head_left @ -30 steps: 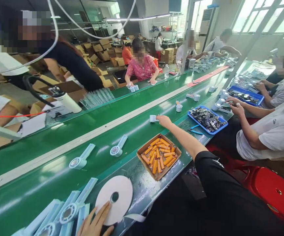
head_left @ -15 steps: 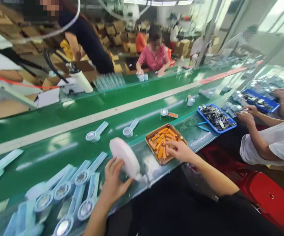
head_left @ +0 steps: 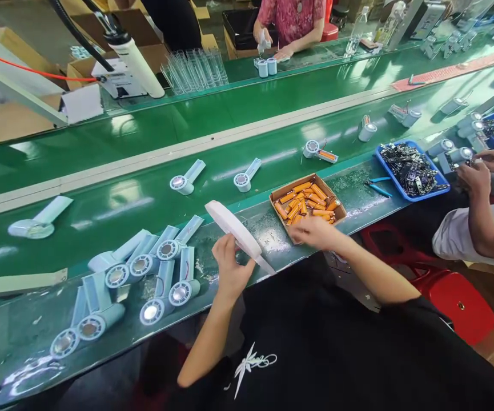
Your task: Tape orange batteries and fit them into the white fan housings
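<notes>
My left hand [head_left: 232, 267] grips a roll of white tape [head_left: 235, 227] tilted on its edge, fingers behind it and thumb near its lower end. A loose tape end [head_left: 265, 265] sticks out at the lower right. My right hand [head_left: 316, 233] is at the near edge of a cardboard box [head_left: 340, 216] of orange cylindrical batteries [head_left: 300, 200]. Its fingers are bent together, and whatever they hold is hidden. Left of my left hand, several light-blue fan housings [head_left: 152, 311] with round grilles and open handles lie grouped on the bench.
More housings [head_left: 242, 181] lie on the green conveyor belt [head_left: 144, 188], one with an orange battery [head_left: 328, 156]. Right of the box are blue cutters [head_left: 378, 187] and a blue tray [head_left: 447, 187] of small dark parts. A co-worker's hands [head_left: 478, 171] work beyond it; another person sits across the belt.
The camera view has tilted down and shifted left. My right hand has drawn back from over the batteries to the near edge of the box. My left hand still holds the tape roll.
</notes>
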Available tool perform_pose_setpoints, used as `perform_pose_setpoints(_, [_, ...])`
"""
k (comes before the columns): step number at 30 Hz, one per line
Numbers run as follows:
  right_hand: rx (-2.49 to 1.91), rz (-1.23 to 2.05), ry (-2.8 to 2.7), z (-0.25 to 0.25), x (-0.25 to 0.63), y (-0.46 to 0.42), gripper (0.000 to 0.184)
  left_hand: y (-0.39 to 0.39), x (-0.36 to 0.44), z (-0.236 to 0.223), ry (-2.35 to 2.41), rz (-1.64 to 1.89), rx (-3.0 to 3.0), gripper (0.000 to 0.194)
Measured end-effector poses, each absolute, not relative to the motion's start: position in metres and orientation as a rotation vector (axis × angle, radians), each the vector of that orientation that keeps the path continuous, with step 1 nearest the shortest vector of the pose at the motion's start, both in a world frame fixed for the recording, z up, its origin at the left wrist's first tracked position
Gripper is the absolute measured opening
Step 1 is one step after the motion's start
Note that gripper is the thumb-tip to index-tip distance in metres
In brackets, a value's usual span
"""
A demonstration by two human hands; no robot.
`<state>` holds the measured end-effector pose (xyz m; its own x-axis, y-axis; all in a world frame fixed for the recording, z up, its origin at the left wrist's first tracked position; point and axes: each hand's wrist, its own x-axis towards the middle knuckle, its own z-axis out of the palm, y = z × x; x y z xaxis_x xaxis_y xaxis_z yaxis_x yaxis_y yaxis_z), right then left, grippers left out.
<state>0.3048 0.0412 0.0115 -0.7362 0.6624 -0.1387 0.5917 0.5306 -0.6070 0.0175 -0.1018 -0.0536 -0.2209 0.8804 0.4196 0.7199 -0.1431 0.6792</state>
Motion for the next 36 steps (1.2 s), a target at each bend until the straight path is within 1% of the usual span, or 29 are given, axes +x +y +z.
perform_pose_setpoints(2, [-1.288,0.633,-2.679,0.014,0.304,0.082,0.042,-0.104,0.023,-0.058,1.93,1.279,1.854,0.086])
perform_pose_setpoints(4, [-1.308,0.438,-2.815,0.016,0.302,0.116,0.057,-0.104,0.027,-0.06,1.944,1.238,1.878,0.087])
perform_pose_setpoints(6, [-1.19,0.428,-2.962,0.016,0.3,0.137,0.063,-0.103,0.029,-0.06,1.937,1.2,1.914,0.086])
perform_pose_setpoints(10, [-0.994,0.428,-3.101,0.014,0.3,0.144,0.056,-0.099,0.03,-0.06,1.9,1.145,1.987,0.084])
perform_pose_setpoints(13, [-1.139,0.497,-2.942,0.016,0.314,0.139,0.051,-0.096,0.031,-0.057,1.933,1.091,2.04,0.081])
perform_pose_setpoints(16, [-1.307,0.759,-2.311,0.019,0.333,0.126,0.049,-0.096,0.035,-0.051,1.94,1.026,2.097,0.072])
perform_pose_setpoints(17, [-1.28,0.877,-2.069,0.021,0.338,0.119,0.05,-0.096,0.037,-0.048,1.942,0.997,2.112,0.069])
perform_pose_setpoints(19, [-1.159,1.097,-1.702,0.026,0.343,0.101,0.061,-0.095,0.04,-0.044,1.957,0.95,2.146,0.066])
perform_pose_setpoints(21, [-1.065,1.261,-1.546,0.034,0.342,0.079,0.071,-0.094,0.043,-0.039,1.961,0.921,2.198,0.064])
perform_pose_setpoints(23, [-1.033,1.357,-1.526,0.044,0.337,0.058,0.073,-0.092,0.045,-0.033,1.944,0.891,2.244,0.064])
perform_pose_setpoints(27, [-1.039,1.389,-1.62,0.062,0.329,0.03,0.064,-0.089,0.048,-0.023,1.911,0.809,2.273,0.064])
perform_pose_setpoints(32, [-1.072,1.233,-1.792,0.068,0.326,0.025,0.052,-0.09,0.05,-0.018,1.927,0.802,2.377,0.065])
perform_pose_setpoints(36, [-1.106,1.099,-1.856,0.068,0.325,0.028,0.051,-0.091,0.05,-0.015,1.929,0.782,2.511,0.065])
